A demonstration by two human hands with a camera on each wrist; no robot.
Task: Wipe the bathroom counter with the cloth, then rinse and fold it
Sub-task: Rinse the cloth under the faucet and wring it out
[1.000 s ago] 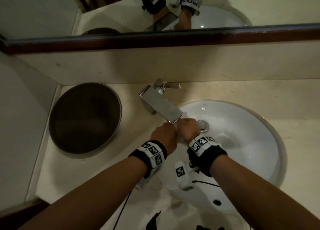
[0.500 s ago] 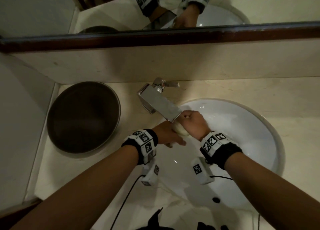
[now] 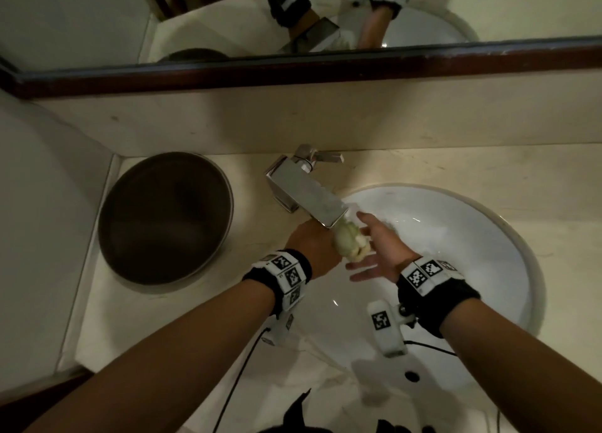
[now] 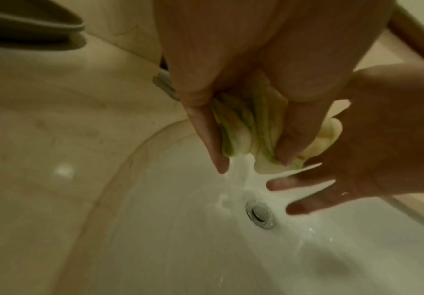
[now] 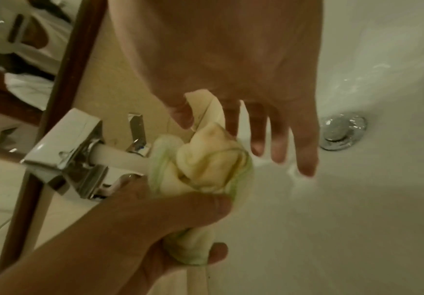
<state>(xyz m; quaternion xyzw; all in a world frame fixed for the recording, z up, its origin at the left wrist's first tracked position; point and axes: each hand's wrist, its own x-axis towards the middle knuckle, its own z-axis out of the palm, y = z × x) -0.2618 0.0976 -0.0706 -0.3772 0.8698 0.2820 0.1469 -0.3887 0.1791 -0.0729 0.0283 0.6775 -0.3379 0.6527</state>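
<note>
A bunched, wet, pale yellow-green cloth [image 3: 350,242] [image 4: 243,131] [image 5: 205,165] sits under the running water of the chrome faucet [image 3: 306,196] [image 5: 72,147], over the white sink [image 3: 488,237]. My left hand [image 3: 312,247] [image 4: 231,99] [image 5: 170,215] grips the cloth in its curled fingers. My right hand [image 3: 374,253] [image 4: 357,159] [image 5: 243,89] is spread, fingers straight, just beside the cloth and touching its side. Water runs down toward the drain [image 4: 260,217] [image 5: 343,130].
A dark round bowl-shaped bin [image 3: 163,217] sits sunk in the beige counter [image 3: 456,172] left of the faucet. A mirror with a dark wooden frame [image 3: 293,71] runs along the back wall. Cables hang near the sink's front edge.
A second ago both hands were clenched on the cloth under the spout. My right hand has let go and spread its fingers; the left keeps its grip.
</note>
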